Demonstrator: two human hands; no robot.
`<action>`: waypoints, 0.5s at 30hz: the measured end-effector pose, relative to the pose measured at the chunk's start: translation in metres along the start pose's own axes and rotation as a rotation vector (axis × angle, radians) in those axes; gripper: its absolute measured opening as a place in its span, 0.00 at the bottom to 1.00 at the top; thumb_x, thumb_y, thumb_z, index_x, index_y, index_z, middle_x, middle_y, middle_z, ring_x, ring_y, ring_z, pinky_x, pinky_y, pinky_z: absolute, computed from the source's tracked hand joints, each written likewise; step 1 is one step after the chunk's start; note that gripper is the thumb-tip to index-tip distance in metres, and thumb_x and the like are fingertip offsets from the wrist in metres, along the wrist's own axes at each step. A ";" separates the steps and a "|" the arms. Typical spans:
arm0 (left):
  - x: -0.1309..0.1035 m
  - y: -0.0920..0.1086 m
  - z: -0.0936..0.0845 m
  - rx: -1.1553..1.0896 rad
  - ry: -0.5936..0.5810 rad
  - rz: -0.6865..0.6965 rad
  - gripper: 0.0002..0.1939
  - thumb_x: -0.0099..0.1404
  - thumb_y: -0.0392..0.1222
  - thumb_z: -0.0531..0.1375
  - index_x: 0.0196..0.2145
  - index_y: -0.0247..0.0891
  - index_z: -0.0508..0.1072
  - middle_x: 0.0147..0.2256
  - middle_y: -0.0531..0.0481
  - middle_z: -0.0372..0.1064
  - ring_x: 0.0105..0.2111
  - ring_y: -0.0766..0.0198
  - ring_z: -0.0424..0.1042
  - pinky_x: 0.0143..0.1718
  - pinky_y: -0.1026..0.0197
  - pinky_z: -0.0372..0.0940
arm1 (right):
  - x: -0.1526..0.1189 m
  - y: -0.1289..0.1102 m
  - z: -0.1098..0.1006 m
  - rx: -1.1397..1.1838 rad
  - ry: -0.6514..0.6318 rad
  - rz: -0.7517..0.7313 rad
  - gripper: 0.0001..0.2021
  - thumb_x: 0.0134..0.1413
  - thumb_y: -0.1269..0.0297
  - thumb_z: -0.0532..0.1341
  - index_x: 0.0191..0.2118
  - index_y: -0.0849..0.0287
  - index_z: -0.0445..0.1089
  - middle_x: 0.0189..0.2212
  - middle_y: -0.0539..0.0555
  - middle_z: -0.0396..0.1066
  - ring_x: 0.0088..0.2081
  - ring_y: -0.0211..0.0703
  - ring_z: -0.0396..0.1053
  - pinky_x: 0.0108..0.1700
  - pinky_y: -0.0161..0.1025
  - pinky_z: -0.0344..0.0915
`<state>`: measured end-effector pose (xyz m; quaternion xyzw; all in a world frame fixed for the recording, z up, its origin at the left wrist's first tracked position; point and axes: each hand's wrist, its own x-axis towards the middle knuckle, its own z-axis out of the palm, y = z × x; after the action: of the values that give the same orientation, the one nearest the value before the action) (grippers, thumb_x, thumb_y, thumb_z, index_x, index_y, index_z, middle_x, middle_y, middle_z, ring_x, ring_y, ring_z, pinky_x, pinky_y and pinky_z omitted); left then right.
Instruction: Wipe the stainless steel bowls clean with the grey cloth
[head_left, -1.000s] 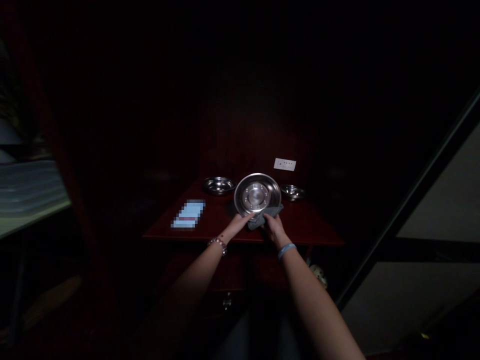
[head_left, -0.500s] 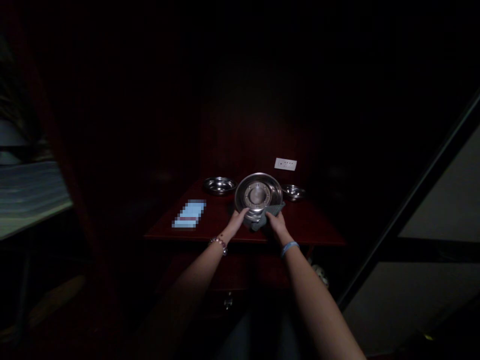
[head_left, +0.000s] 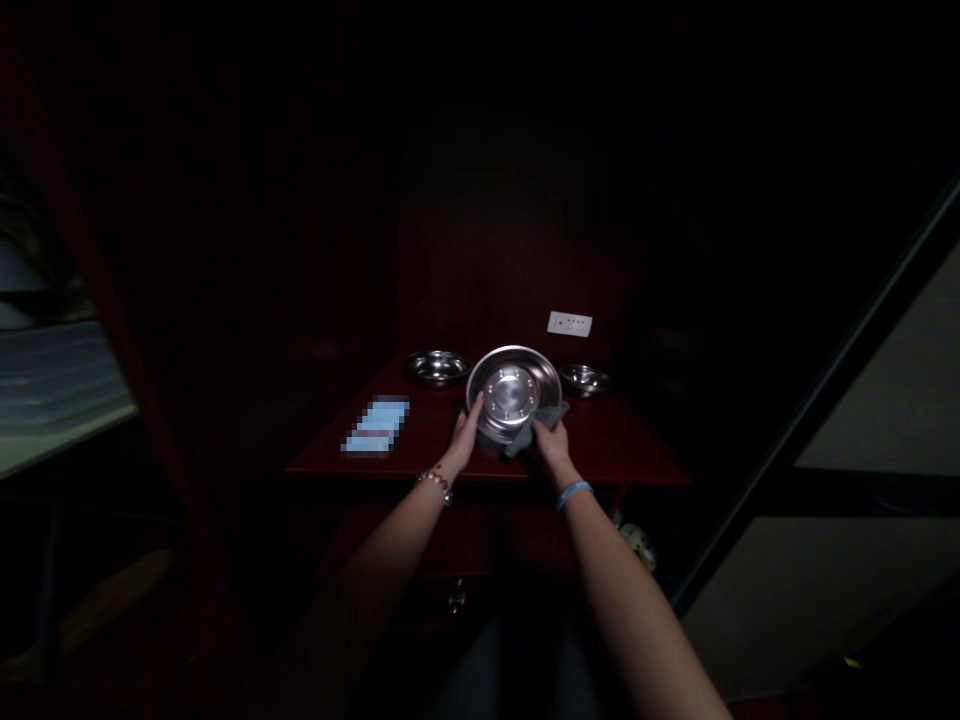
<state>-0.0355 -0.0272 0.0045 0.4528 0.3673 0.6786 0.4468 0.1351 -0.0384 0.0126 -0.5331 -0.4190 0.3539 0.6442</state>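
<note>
Between my hands a shiny metal bowl (head_left: 511, 392) is tipped up so that its inside faces me. My left hand (head_left: 466, 435) grips its lower left rim, with the thumb over the inner edge and the fingers hidden behind. A grey cloth (head_left: 534, 428) is bunched in my right hand (head_left: 551, 442), which presses it around the bowl's lower right rim. Behind to the left rests a second metal bowl (head_left: 438, 369), and a smaller one (head_left: 584, 380) sits behind to the right, both on the dark red tabletop (head_left: 611, 445).
A blurred-out light blue rectangle (head_left: 376, 425) lies on the left of the tabletop. A white socket plate (head_left: 570, 324) is on the back wall. Below the top is a small metal knob (head_left: 457, 597). Another surface (head_left: 67, 390) stands at far left.
My left hand has shifted up along the bowl's left rim, its thumb now pointing upward. The bowl has turned slightly in my hands. The cloth stays at the lower right rim.
</note>
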 end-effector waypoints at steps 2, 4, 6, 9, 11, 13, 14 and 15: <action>0.001 -0.004 0.000 -0.010 -0.029 -0.010 0.29 0.68 0.58 0.61 0.58 0.37 0.73 0.61 0.41 0.70 0.64 0.53 0.67 0.67 0.50 0.57 | -0.001 0.000 0.002 0.019 0.022 0.042 0.15 0.45 0.70 0.67 0.43 0.58 0.75 0.38 0.55 0.82 0.46 0.48 0.79 0.49 0.39 0.74; 0.000 -0.007 0.000 -0.005 -0.082 -0.011 0.27 0.66 0.54 0.64 0.57 0.36 0.74 0.59 0.40 0.73 0.62 0.50 0.69 0.67 0.48 0.57 | -0.002 0.001 0.004 0.041 0.032 0.077 0.14 0.45 0.70 0.67 0.42 0.59 0.76 0.39 0.56 0.82 0.45 0.47 0.79 0.47 0.39 0.75; -0.002 -0.008 0.001 0.015 -0.155 -0.009 0.26 0.64 0.51 0.66 0.56 0.35 0.75 0.57 0.40 0.75 0.61 0.47 0.70 0.67 0.47 0.58 | -0.005 0.001 0.007 0.071 0.030 0.102 0.13 0.46 0.70 0.67 0.42 0.60 0.75 0.40 0.56 0.82 0.43 0.47 0.79 0.45 0.37 0.75; -0.004 -0.009 0.004 0.068 -0.229 0.006 0.28 0.60 0.49 0.69 0.56 0.37 0.76 0.57 0.40 0.75 0.61 0.45 0.70 0.66 0.49 0.60 | -0.009 0.002 0.012 0.123 0.025 0.128 0.15 0.47 0.70 0.67 0.44 0.60 0.75 0.39 0.56 0.82 0.40 0.46 0.80 0.40 0.37 0.76; -0.004 -0.010 0.004 0.108 -0.229 0.030 0.29 0.58 0.48 0.70 0.56 0.40 0.75 0.58 0.41 0.74 0.62 0.45 0.69 0.65 0.51 0.60 | -0.011 0.002 0.014 0.133 0.020 0.134 0.15 0.47 0.69 0.67 0.45 0.60 0.75 0.37 0.56 0.81 0.39 0.47 0.80 0.39 0.38 0.77; -0.003 -0.013 0.004 0.141 -0.200 0.053 0.30 0.57 0.47 0.70 0.57 0.40 0.74 0.60 0.40 0.72 0.63 0.45 0.68 0.66 0.51 0.60 | -0.010 0.001 0.013 0.113 0.029 0.119 0.16 0.47 0.69 0.67 0.45 0.60 0.75 0.35 0.56 0.81 0.38 0.48 0.80 0.39 0.39 0.77; -0.002 -0.014 0.004 0.157 -0.188 0.063 0.31 0.57 0.46 0.70 0.58 0.39 0.74 0.61 0.40 0.71 0.63 0.45 0.67 0.66 0.51 0.59 | -0.009 0.001 0.012 0.097 0.041 0.106 0.16 0.46 0.69 0.67 0.45 0.60 0.75 0.35 0.56 0.81 0.39 0.48 0.80 0.40 0.39 0.77; -0.001 -0.016 0.004 0.175 -0.183 0.075 0.31 0.58 0.45 0.69 0.58 0.38 0.73 0.61 0.39 0.70 0.63 0.45 0.67 0.66 0.51 0.59 | -0.008 0.002 0.010 0.081 0.056 0.093 0.16 0.46 0.68 0.67 0.45 0.60 0.75 0.35 0.56 0.81 0.39 0.49 0.80 0.41 0.40 0.77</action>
<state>-0.0275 -0.0228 -0.0091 0.5634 0.3657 0.6159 0.4116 0.1225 -0.0409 0.0107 -0.5352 -0.3608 0.3850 0.6597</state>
